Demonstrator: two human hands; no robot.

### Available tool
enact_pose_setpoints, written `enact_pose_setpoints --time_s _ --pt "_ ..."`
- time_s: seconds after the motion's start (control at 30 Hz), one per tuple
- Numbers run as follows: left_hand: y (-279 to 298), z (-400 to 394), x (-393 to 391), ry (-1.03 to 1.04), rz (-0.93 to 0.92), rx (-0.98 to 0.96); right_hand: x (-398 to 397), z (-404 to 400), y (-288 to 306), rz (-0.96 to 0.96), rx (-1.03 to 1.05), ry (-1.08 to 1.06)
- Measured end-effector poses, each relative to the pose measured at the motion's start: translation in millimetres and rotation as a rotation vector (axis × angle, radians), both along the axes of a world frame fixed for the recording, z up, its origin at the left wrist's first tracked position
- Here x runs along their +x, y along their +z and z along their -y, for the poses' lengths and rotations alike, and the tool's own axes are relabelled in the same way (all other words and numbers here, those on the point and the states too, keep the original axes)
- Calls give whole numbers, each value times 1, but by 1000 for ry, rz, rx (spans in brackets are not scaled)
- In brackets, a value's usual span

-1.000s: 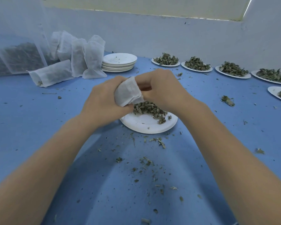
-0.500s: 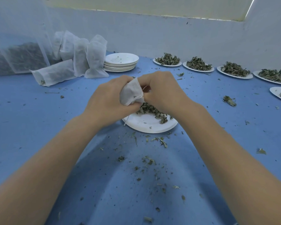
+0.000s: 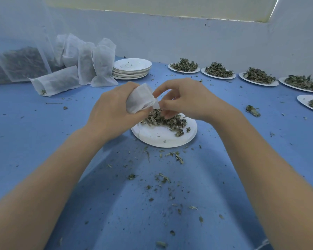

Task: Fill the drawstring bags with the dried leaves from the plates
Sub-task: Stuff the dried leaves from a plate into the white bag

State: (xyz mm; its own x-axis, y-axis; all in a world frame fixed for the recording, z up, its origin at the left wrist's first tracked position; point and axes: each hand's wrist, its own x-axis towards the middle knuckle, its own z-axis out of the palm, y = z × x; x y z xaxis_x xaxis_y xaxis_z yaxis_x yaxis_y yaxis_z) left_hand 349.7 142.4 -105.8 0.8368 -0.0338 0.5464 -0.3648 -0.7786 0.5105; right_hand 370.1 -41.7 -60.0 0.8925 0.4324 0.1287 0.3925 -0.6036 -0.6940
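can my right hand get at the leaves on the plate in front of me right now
Probably yes. The right hand hovers just above the leaves on the plate, nothing lying between, though it pinches the bag.

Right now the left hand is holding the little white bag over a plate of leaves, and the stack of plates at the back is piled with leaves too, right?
Not quite. The head view shows the stack of plates nearly bare, with only a few crumbs on top. The rest holds: the left hand grips the bag over the plate of leaves.
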Motion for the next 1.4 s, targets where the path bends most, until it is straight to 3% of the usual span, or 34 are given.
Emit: enact_pose_setpoints --time_s 0.27,0.5,0.6,0.77,0.93,1.4 --pt "-2 -7 3 56 -21 45 9 8 0 37 4 -27" --pt "-4 -9 5 71 -27 94 14 22 2 43 -538 -60" --pt "-4 -10 6 72 -20 96 16 22 -1 -10 -657 -100" --pt "-3 -10 6 76 -6 81 16 18 -9 -88 -675 -123" --pt "-3 -8 5 50 -17 81 14 13 -10 -12 -745 -68" --pt "-4 -8 6 56 -40 112 7 8 -9 -93 -603 51"
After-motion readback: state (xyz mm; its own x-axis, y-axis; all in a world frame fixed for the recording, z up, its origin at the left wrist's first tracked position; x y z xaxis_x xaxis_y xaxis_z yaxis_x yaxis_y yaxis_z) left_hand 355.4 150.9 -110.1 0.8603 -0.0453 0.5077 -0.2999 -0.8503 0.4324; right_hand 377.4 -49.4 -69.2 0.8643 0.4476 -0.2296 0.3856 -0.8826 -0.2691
